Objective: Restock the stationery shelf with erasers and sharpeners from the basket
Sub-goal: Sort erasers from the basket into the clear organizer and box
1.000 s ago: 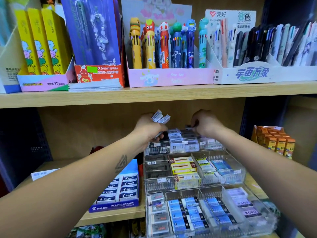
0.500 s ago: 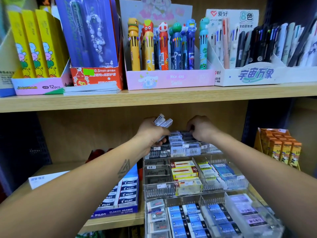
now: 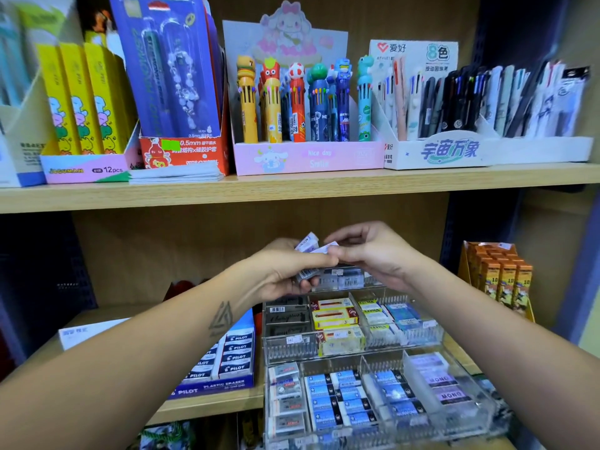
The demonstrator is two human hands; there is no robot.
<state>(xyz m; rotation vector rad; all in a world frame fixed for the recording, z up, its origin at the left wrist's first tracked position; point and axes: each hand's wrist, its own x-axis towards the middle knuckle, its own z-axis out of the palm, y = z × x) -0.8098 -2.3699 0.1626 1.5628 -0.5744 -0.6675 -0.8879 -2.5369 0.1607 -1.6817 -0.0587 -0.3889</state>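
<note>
Erasers (image 3: 310, 246) pinched between both hands (image 3: 328, 264)

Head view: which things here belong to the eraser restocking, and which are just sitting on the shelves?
Part of the job:
- erasers held in the left hand
- right hand, pinching one of them
- clear tiered tray with eraser compartments

Just sitting there:
- cartoon pens in the pink box
- yellow packs
- blue eraser box
- orange boxes
</note>
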